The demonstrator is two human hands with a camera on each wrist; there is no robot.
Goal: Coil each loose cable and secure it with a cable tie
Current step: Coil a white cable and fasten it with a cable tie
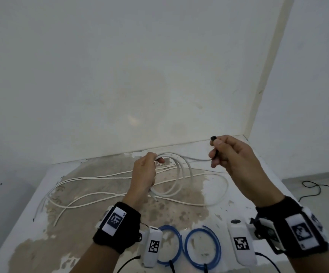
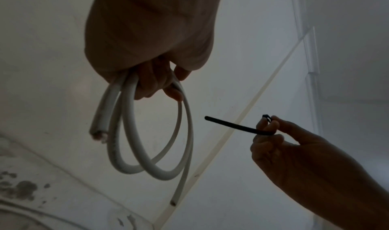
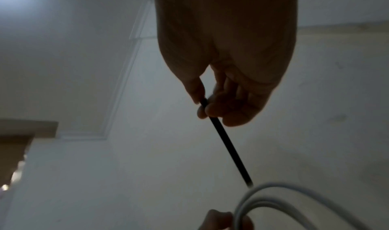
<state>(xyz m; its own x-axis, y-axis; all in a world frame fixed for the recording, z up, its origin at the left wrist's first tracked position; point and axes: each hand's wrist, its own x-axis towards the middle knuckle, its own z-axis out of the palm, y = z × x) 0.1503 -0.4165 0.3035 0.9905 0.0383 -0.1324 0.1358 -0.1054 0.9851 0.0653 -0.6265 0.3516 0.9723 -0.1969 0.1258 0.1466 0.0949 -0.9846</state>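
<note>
Left fingers [image 2: 153, 84]: curled tight round a bundle of white loops, thumb on the far side; from the head view the fist closes over the top of the coil.
Left hand [image 1: 144, 172]: raised above the table, back of the hand towards me, a black wrist strap with a printed marker behind it.
White cable coil [image 1: 176, 174]: two or three loops hanging from the left hand, one cut end sticking out below the fist, another short tail dropping lower in the left wrist view.
Loose white cables [image 1: 92, 181]: long strands trailing across the table to the left and right of the coil, lying flat on the surface.
Table [image 1: 47, 239]: white top with worn brown patches, pushed against the wall.
Blue cable coils [image 1: 202, 247]: two rings lying side by side at the near edge, between the forearms, each with a black tie at its near side.
Black cable tie [image 2: 238, 126]: held out nearly level, free tip pointing at the white coil, close to it but not touching.
Right fingers [image 2: 267, 125]: thumb and forefinger pinching the head end of the tie, the other fingers folded under.
Right hand [image 1: 231, 156]: up above the table's far right corner, level with the left.
</note>
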